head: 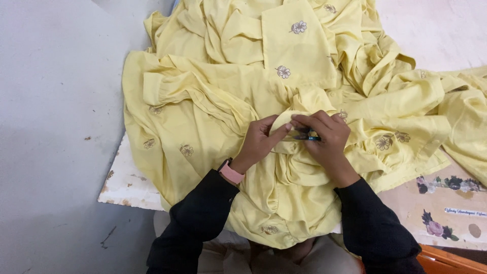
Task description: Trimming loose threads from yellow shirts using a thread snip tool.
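At the far left lies a bare grey floor (50, 127), and a white board (124, 185) with chipped edges juts out over it. Across the board spreads a heap of pale yellow fabric (203, 96) dotted with small embroidered flowers; its bulk runs from the lower middle, over the person's lap, up and away toward the top and off to the right edge.

The left hand (261, 139), with a pink watch band (231, 172) at the wrist and a black sleeve behind it, pinches a small raised fold of the fabric (284, 122) at the centre; the thumb and fingers are closed together on the cloth.

Just beside it, touching the same fold, the right hand (324, 139) curls its fingers around a small dark tool with a teal-blue part (308, 136). The tool lies roughly sideways, its exposed end pointing left toward the left hand's thumb. What kind of tool it is cannot be told, as the fingers hide most of it.

At the lower right, a pale surface with printed flowers (441, 203) shows from under the fabric, with an orange edge (446, 259) at the bottom corner.
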